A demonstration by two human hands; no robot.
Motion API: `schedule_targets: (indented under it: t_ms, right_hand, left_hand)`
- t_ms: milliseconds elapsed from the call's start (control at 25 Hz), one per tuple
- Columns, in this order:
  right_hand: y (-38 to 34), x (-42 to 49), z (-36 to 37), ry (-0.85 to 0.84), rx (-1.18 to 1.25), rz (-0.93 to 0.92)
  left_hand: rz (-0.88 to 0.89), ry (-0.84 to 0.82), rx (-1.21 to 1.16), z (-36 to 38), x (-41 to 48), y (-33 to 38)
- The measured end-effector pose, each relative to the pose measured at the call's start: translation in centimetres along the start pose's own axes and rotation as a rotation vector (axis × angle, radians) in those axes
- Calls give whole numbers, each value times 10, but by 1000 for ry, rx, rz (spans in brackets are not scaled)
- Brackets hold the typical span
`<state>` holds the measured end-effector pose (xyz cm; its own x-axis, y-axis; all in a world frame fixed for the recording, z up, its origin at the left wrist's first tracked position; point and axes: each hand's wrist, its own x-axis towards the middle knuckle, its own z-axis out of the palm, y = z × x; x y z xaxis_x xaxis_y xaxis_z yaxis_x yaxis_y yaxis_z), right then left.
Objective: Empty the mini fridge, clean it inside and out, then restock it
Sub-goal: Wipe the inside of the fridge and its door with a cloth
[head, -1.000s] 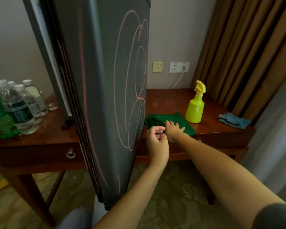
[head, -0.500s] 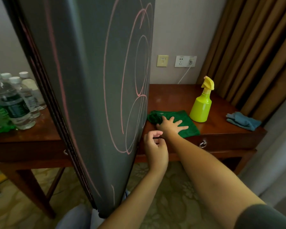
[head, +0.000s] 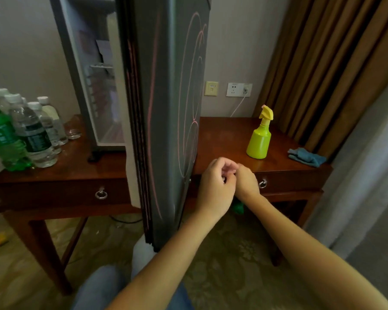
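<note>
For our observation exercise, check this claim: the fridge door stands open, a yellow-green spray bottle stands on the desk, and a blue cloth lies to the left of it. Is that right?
One detail is wrong: the head view shows the blue cloth lying to the right of the spray bottle, not the left. The fridge door stands open, and the bottle stands on the desk.

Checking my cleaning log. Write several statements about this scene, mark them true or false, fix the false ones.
1. The fridge door stands open. True.
2. The spray bottle lies on its side. False: it stands upright on the table.
3. The blue cloth lies near the table's right end. True.
4. The water bottles are inside the fridge. False: they stand on the table, left of it.
5. Both hands lie flat on the tabletop. False: left hand and right hand are curled, close together, green cloth showing beneath them.
</note>
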<state>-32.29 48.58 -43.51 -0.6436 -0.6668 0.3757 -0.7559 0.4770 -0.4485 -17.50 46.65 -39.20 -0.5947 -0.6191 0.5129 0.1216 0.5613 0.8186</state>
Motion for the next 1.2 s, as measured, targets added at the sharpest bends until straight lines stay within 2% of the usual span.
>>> schedule_targets:
  t_ms: [80, 160, 240, 320, 400, 480, 560, 640, 720, 840, 1040, 1160, 1200]
  right_hand:
    - [-17, -45, -27, 151, 255, 16]
    - [-44, -88, -59, 276, 415, -58]
    - [-80, -126, -92, 332, 487, -200]
    - [-119, -156, -115, 333, 529, -370]
    - [-156, -175, -120, 293, 567, -535]
    - [-191, -187, -105, 178, 579, -669]
    - [-218, -190, -81, 36, 579, -735]
    - [-231, -183, -54, -74, 567, -707]
    - [-234, -170, -26, -143, 565, -628]
    - [-230, -156, 5, -203, 538, -535]
    - [-225, -134, 14, -169, 440, -476]
    - [-218, -117, 10, -226, 380, -459]
    - [-214, -109, 11, -286, 324, -381]
  left_hand:
    - [237, -85, 30, -34, -19, 26]
    - [490, -76, 105, -74, -36, 50]
    - [654, 74, 117, -113, -49, 63]
    - [728, 265, 114, -148, -57, 64]
    - [631, 406, 139, -175, -54, 53]
    - [356, 392, 125, -197, -39, 34]
    - [63, 174, -11, -219, -21, 17]
    - [-110, -77, -119, -236, -7, 7]
    - [-108, -200, -36, -245, -3, 6]
    - [-16, -182, 100, -239, 2, 12]
    - [-2, -193, 65, -203, 13, 17]
    - [77, -270, 100, -165, 13, 34]
    - [109, -302, 114, -154, 13, 38]
